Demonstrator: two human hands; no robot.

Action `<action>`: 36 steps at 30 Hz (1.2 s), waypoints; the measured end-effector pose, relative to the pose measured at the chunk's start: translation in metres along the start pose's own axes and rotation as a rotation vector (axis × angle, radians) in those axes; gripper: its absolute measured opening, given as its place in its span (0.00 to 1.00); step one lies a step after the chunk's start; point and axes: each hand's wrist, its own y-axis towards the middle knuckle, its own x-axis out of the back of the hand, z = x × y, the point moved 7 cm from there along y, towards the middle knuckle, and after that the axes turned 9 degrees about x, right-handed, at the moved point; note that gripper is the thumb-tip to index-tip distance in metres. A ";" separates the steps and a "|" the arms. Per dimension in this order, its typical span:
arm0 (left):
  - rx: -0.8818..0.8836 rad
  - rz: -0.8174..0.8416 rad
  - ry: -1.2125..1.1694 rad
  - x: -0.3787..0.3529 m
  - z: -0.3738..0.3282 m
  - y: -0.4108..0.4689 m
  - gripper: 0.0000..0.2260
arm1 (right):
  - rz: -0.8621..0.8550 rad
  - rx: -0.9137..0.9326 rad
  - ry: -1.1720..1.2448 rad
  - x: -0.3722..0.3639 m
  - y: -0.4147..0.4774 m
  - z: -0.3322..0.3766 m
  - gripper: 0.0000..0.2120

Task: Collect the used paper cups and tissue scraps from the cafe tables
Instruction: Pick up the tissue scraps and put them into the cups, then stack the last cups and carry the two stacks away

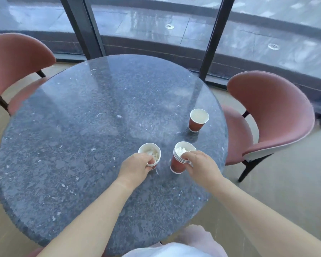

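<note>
Left fingers gripping one cup, right fingers gripping one stack, third cup apart

- Round dark speckled stone table fills the centre; its glossy top reflects daylight.
- Pink padded chairs on dark legs: one at upper left, one at right.
- Glass wall with dark mullions across the top, grey paving beyond.
- Beige floor at lower right.
</note>
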 end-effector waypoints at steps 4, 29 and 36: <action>-0.098 0.081 0.099 -0.017 -0.042 0.021 0.05 | -0.030 -0.072 0.019 0.014 -0.017 -0.035 0.08; -0.084 -0.465 -0.158 0.060 -0.171 0.085 0.10 | 0.064 0.110 -0.002 0.064 0.038 -0.158 0.08; -0.087 -0.302 -0.015 0.037 -0.204 0.122 0.09 | 0.084 0.147 -0.021 0.070 0.043 -0.181 0.08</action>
